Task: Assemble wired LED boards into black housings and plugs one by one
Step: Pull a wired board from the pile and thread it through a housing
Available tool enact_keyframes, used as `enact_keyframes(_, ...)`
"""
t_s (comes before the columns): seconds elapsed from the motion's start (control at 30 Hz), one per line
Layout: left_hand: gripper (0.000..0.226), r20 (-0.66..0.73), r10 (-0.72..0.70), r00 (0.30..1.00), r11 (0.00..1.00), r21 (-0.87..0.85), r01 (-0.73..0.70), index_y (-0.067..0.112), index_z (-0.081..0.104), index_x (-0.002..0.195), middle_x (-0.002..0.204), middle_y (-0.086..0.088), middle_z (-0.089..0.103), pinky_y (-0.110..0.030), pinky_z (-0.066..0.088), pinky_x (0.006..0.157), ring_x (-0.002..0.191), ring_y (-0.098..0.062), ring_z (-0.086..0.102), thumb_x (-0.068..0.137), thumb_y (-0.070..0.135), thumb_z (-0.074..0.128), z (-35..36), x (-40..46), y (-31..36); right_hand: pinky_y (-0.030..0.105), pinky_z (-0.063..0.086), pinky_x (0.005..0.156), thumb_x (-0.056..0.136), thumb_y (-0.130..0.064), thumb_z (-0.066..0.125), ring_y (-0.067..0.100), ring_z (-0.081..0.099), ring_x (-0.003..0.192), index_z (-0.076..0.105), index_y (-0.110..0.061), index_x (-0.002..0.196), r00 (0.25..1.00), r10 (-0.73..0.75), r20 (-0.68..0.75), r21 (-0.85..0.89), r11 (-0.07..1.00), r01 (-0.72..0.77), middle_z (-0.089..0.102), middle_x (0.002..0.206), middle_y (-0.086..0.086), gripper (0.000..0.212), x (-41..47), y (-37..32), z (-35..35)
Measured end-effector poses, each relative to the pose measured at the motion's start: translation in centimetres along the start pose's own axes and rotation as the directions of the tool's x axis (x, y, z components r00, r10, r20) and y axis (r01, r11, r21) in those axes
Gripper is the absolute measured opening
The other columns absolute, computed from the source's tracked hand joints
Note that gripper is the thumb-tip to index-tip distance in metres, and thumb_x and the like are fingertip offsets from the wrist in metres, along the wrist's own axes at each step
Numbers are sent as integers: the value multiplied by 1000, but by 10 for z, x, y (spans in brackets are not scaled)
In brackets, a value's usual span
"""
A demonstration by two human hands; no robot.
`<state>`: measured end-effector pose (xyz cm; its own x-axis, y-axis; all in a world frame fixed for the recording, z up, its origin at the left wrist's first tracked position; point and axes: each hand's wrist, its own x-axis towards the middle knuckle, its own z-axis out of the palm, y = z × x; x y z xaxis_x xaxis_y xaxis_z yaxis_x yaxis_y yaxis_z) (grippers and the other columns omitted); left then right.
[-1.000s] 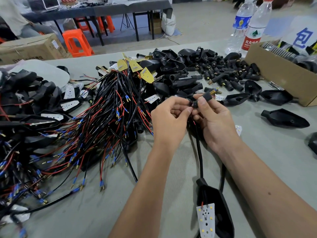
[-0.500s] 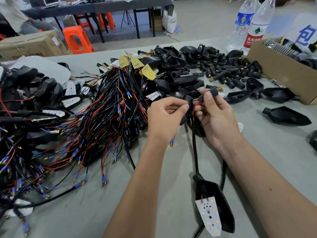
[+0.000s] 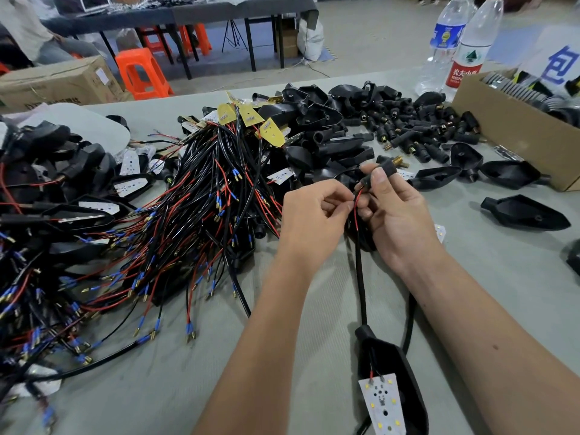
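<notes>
My right hand point(image 3: 397, 215) pinches a small black plug point(image 3: 381, 171) with a brass tip between thumb and fingers. My left hand point(image 3: 314, 215) pinches the thin red wire point(image 3: 356, 204) that runs into the plug. A black cable point(image 3: 361, 277) drops from my hands to a black housing point(image 3: 405, 372) at the near edge, with a white LED board point(image 3: 383, 403) lying partly out of it. A big tangle of black and red wired boards point(image 3: 188, 215) lies left of my hands.
Loose black plugs point(image 3: 408, 130) and empty housings point(image 3: 314, 117) are heaped at the back. More housings point(image 3: 527, 215) lie to the right by a cardboard box point(image 3: 518, 136). Two water bottles point(image 3: 461, 48) stand behind it. Assembled units point(image 3: 47, 183) are piled far left.
My hands have drawn slightly apart and a red wire now shows between them below the plug. The plug has tilted so that its brass tip points up and right.
</notes>
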<state>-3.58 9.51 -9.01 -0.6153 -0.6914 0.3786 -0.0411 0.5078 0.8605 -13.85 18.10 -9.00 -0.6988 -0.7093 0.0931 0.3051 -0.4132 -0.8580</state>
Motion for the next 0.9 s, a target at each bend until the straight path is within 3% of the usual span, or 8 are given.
enact_keyframes(0.27, 16, -29, 74, 997, 990, 121, -70, 14, 71, 82, 71, 7, 63, -34, 53, 65, 62, -8, 54, 85, -2, 69, 2, 0, -4, 22, 45, 59, 100, -20, 62, 13, 48, 58, 72, -12, 98, 1000, -10, -28, -85, 996, 7, 58, 64, 3, 14, -1, 1, 3)
enact_keyframes(0.43, 16, -47, -12, 999, 1000, -29, 11, 18, 69, 82, 73, 12, 67, -16, 51, 66, 65, 0, 60, 89, 3, 71, 7, -1, 7, 22, 43, 56, 102, -20, 60, 12, 49, 58, 66, -4, 112, 997, -38, -67, 0, 999, 38, 58, 68, 3, 20, -1, -1, 2)
enact_keyframes(0.6, 19, -68, -91, 994, 994, -73, 86, 20, 67, 81, 74, 6, 70, -25, 56, 69, 71, -11, 67, 88, 4, 75, 7, 0, 9, 20, 42, 53, 98, -22, 64, 11, 50, 58, 68, -7, 106, 997, -30, -71, 21, 999, 31, 58, 69, 2, 17, -1, -1, 1)
enact_keyframes(0.7, 17, -97, -194, 976, 969, -172, 175, 15, 63, 85, 78, -4, 70, -34, 59, 68, 67, -16, 68, 93, 2, 68, 8, 0, 11, 21, 42, 53, 90, -27, 70, 12, 50, 58, 68, -7, 104, 997, -29, -69, 21, 999, 30, 60, 72, 3, 25, -1, 0, 1)
enact_keyframes(0.9, 18, -41, -285, 958, 910, -325, 257, 14, 51, 90, 76, -5, 73, -21, 50, 58, 61, -12, 68, 103, 2, 51, 10, -1, 15, 21, 44, 52, 87, -32, 68, 11, 55, 57, 68, -14, 104, 997, -35, -70, 43, 998, 38, 69, 80, 7, 25, 2, 1, -2)
